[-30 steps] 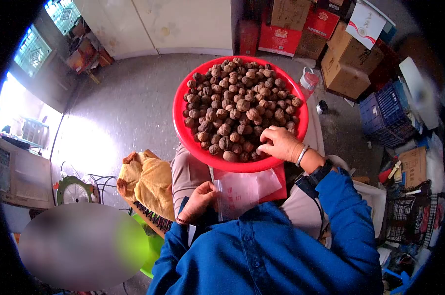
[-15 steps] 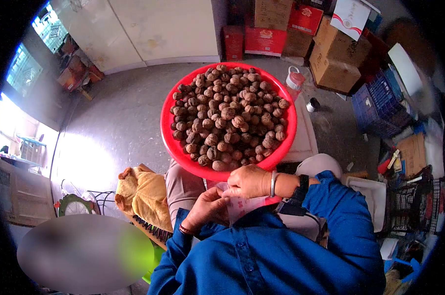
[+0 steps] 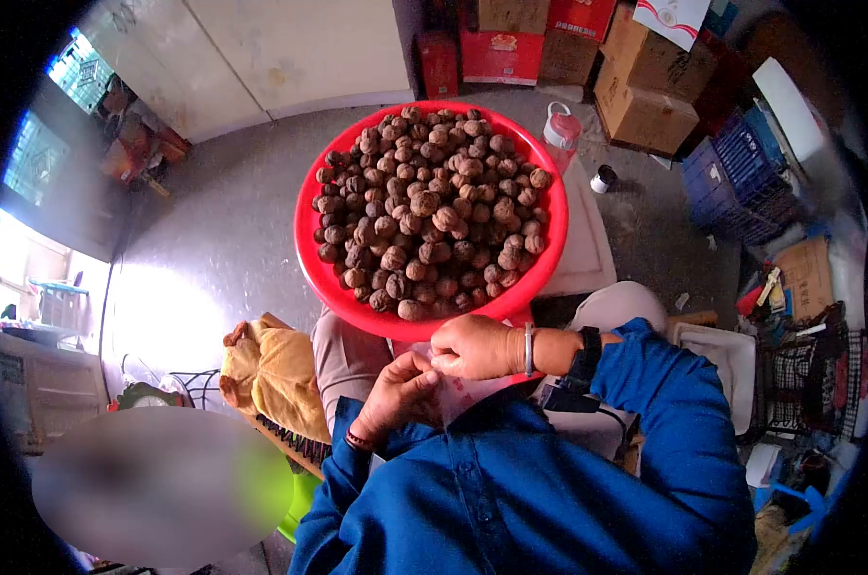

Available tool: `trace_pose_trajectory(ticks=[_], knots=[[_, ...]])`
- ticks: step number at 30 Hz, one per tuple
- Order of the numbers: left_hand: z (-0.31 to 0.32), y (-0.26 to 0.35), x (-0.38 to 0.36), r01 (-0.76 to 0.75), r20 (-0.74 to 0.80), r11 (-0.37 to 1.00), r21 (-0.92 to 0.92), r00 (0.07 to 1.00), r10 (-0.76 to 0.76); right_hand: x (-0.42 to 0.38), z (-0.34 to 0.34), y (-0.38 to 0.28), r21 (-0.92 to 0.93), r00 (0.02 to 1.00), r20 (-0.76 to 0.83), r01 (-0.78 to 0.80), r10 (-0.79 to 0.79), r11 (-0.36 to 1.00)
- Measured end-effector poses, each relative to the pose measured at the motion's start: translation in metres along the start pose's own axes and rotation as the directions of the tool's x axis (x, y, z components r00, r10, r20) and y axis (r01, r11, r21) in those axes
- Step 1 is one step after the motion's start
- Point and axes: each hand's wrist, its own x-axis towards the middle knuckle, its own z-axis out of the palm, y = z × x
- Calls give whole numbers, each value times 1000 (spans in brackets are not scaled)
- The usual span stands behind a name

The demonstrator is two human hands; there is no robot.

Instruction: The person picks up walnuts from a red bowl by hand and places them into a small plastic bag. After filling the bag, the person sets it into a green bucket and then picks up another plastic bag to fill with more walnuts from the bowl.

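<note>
A grey floor (image 3: 233, 220) is seen beyond the red plastic basin (image 3: 396, 329), which is heaped with walnuts (image 3: 424, 203). Just below the basin's near rim, a thin plastic bag (image 3: 455, 393) is pinched at its edge between the thumb and fingertips of the left hand (image 3: 394, 393). The right hand (image 3: 482, 347) is curled against the bag's upper part; its fingertips are hidden, so how tightly they are closed, and on what, cannot be told. Farther from the basin, a yellow cloth (image 3: 285, 374) is seen at its lower left, and a red-lidded bottle (image 3: 563, 126) by its upper right.

The flimsy film could be torn or let slip if it were pulled unevenly by the two hands. Walnuts could be spilled over the near rim if the heaped basin were knocked by a wrist.

Compared with the earliest frame, the right hand has been moved from the walnuts to the bag, which was then spread flatter and is now largely covered.
</note>
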Motion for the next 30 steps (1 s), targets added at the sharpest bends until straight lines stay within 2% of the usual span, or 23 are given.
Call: trace_pose_trajectory(ticks=[4, 8, 9, 11, 12, 14, 16, 19, 20, 21, 22, 24, 30], knots=[[3, 1, -1, 31, -4, 996, -89, 999, -32, -2, 9, 10, 36, 997, -81, 23, -20, 999], [1, -8, 1, 27, 1, 991, -130, 1000, -27, -3, 7, 8, 107, 996, -84, 26, -17, 994], [0, -11, 2, 30, 18, 985, -167, 999, -28, -3, 5, 8, 112, 997, -78, 25, -17, 993], [1, -5, -2, 69, 23, 989, -135, 998, -66, -3, -3, 2, 56, 994, 57, -93, 90, 994], [1, -4, -3, 90, 21, 986, -138, 996, -88, -3, 7, 10, 127, 996, -86, 11, 0, 992], [1, -5, -4, 113, 17, 983, -145, 994, -112, -3, 11, 13, 112, 998, -67, 18, -10, 994], [1, -7, -4, 53, 4, 999, 8, 999, -53, -4, 10, 9, 93, 999, -51, 24, -19, 995], [-2, -9, 0, 41, -39, 998, 41, 998, -40, -7, 2, -2, 160, 998, -11, -62, 65, 985], [-1, -10, 1, 4, -43, 999, 52, 999, -2, -6, -3, -3, 140, 999, 33, 31, -36, 990], [-1, -13, 2, 6, -45, 999, 51, 999, -3, -6, -5, -4, 126, 988, 79, 125, -136, 984], [-1, -15, 2, 12, -42, 999, 38, 999, -10, -7, -2, -2, 127, 987, 80, 125, -136, 984], [-1, -18, 1, 20, -40, 1000, 24, 999, -19, -8, 6, 4, 155, 996, 78, -43, 31, 987], [1, -19, 1, -40, -24, 995, -88, 999, 38, -12, 12, 12, 108, 1000, -5, 3, -3, 994]])
